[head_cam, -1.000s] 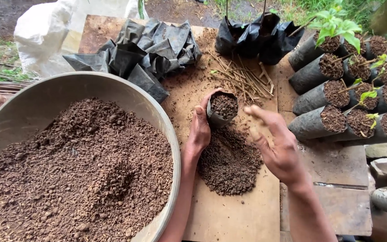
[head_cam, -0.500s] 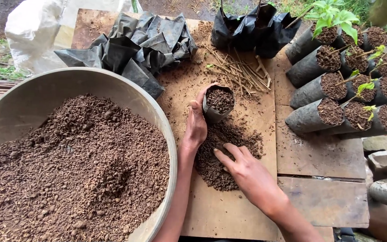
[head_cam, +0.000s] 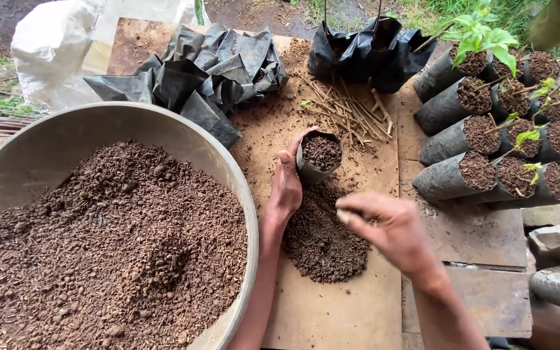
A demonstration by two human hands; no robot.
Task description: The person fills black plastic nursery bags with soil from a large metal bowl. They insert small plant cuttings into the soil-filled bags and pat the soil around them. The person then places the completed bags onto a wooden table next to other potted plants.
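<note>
Bag [head_cam: 317, 159] of soil clasped in my left grip [head_cam: 286, 188], right grip [head_cam: 384, 227] pinching soil; loose hold could tip it.

Soft daylight, faint shadows (edges bowed), sharp

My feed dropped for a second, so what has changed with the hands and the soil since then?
The right hand dropped from beside the small black bag onto the soil heap, and now lifts with fingers pinched, seemingly holding soil. The left hand kept hold of the bag. The basin and filled bags stayed put.
</note>
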